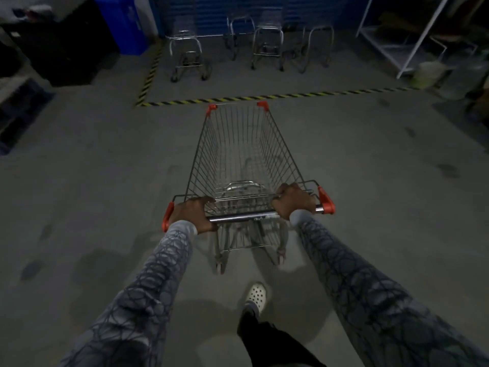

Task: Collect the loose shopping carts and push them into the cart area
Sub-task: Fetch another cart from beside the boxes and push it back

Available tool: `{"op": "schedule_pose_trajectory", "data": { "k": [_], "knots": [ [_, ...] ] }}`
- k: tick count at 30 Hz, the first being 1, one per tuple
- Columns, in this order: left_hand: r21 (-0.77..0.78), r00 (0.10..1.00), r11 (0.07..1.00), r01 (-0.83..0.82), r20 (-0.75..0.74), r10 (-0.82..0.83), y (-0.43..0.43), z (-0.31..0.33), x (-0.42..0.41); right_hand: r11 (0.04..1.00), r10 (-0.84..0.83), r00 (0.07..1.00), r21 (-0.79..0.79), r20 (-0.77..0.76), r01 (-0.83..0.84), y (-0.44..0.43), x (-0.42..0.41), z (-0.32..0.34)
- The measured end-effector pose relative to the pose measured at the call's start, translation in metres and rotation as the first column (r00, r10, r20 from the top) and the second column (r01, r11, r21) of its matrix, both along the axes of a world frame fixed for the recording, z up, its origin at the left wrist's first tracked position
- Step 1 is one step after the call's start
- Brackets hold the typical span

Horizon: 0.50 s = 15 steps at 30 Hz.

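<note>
An empty wire shopping cart (pixel 238 144) with red corner caps stands on the concrete floor straight ahead of me. My left hand (pixel 194 214) grips the left end of its chrome handle bar (pixel 243 216). My right hand (pixel 293 201) grips the right end of the same bar. The cart's front edge is just short of a yellow-black striped floor line (pixel 264 97) that bounds the cart area. Inside that area, several parked carts stand against a blue wall: one at the left (pixel 186 55), others to the right (pixel 267 46).
A blue bin (pixel 121 22) stands at the far left of the cart area. A white metal rack (pixel 402 41) and a pale bucket (pixel 427 72) are at the far right. Dark crates (pixel 18 107) sit on the left. My white shoe (pixel 255 295) is behind the cart.
</note>
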<state>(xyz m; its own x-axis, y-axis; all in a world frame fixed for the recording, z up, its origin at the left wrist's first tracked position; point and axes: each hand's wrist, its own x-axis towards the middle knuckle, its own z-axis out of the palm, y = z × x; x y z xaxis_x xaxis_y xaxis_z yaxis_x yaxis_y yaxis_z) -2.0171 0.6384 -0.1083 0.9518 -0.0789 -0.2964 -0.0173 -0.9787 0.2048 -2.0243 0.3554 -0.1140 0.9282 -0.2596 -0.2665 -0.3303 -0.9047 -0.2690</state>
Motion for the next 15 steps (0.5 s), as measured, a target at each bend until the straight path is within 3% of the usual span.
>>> {"op": "schedule_pose_trajectory", "data": {
  "k": [15],
  "knots": [
    [0.0, 1.0, 1.0, 0.026, -0.018, -0.026, -0.038, 0.006, 0.325, 1.0, -0.007, 1.0, 0.009, -0.018, 0.008, -0.036, 0.32, 0.003]
  ]
}}
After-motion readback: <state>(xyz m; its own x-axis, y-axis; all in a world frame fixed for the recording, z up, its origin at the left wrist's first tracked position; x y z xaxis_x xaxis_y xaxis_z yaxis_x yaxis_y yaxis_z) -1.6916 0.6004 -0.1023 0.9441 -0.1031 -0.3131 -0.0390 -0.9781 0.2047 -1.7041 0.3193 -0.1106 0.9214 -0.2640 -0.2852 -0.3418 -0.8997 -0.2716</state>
